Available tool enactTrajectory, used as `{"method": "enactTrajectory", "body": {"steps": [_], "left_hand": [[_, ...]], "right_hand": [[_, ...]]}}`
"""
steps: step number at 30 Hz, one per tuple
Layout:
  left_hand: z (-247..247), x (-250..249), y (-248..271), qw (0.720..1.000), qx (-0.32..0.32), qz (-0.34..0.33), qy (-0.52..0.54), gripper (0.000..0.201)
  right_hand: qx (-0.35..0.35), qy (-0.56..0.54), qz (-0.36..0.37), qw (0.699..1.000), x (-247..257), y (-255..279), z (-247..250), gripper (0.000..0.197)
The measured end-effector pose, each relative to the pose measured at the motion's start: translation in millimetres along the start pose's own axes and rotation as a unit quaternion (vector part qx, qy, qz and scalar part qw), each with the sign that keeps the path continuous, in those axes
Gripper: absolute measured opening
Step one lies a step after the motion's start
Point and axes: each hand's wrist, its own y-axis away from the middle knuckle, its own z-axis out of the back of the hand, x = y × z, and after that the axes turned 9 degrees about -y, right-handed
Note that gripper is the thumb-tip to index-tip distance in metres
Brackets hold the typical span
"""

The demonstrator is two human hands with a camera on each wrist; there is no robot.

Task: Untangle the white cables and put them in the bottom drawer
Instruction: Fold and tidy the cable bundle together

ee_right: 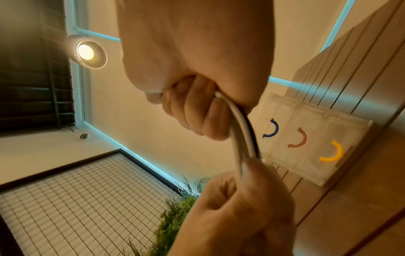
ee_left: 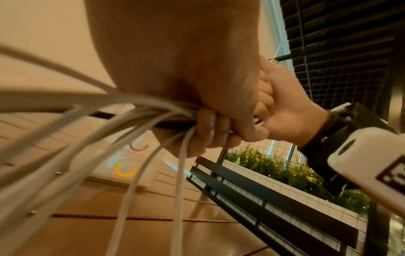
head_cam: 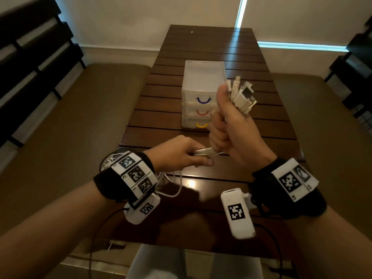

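My right hand (head_cam: 227, 125) grips a bunch of white cables (head_cam: 241, 97) in a fist, raised above the table, with the plug ends sticking up past my thumb. Just below it my left hand (head_cam: 181, 156) grips the same bundle (head_cam: 203, 153) lower down. Loose cable strands (ee_left: 131, 173) fan out beneath the left hand (ee_left: 210, 131) and loops trail on the table (head_cam: 175, 186). The right wrist view shows the bundle (ee_right: 243, 138) running between both fists. A small clear drawer unit (head_cam: 201, 81) stands behind the hands, with blue, red and yellow handles; the yellow-handled bottom drawer (head_cam: 201, 125) is closed.
The dark slatted wooden table (head_cam: 261, 63) runs away from me, with brown benches (head_cam: 80, 121) along both sides. Dark shelving (head_cam: 30, 57) stands at the left and right walls. A black wire-mesh rack and green plants (ee_left: 285, 169) lie to the side.
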Motion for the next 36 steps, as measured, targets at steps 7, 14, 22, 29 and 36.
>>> {"method": "enactTrajectory", "body": {"steps": [7,14,22,29,36], "left_hand": [[35,33,25,0.995,0.034,0.028,-0.094,0.075],[32,24,23,0.994,0.059,0.092,-0.015,0.058],[38,16,37,0.981,0.116,0.106,-0.117,0.062],[52,4,34,0.983,-0.03,0.032,-0.181,0.04],[52,8,35,0.986,0.003,0.031,-0.166,0.032]], "right_hand": [[-0.055,0.127,0.049,0.989,-27,-10,6,0.05],[-0.066,0.27,0.108,0.955,-20,-2,15,0.04],[-0.057,0.44,0.112,0.889,-60,6,15,0.05],[-0.007,0.462,0.169,0.871,-65,-2,11,0.025],[0.038,0.458,0.111,0.881,-65,-2,9,0.058]]}}
